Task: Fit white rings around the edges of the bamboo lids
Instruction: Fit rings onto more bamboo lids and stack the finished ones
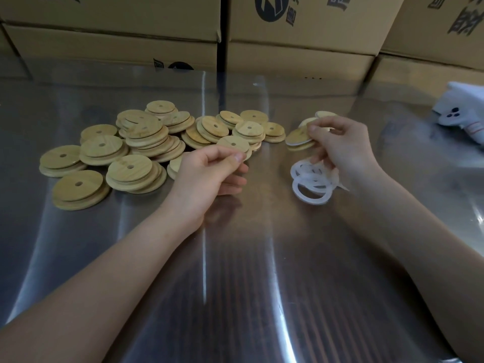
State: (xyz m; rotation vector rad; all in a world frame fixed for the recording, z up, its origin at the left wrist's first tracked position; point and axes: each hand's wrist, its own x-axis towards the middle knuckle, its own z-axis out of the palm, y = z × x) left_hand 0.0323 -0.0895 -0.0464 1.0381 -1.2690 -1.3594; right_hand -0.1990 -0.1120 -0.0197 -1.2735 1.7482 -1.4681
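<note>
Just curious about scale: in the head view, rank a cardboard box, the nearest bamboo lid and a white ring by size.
1. cardboard box, by far.
2. bamboo lid.
3. white ring, looking only slightly smaller than the lid.

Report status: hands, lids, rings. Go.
Left hand pinches a bamboo lid at the pile's edge. Right hand holds a ringed lid. Loose white rings heaped below it. Nothing blocking.

Stacked printed cardboard boxes [301, 35] line the far edge of the reflective metal counter [248, 271]; a white cloth-like object [462, 112] lies at right.
</note>
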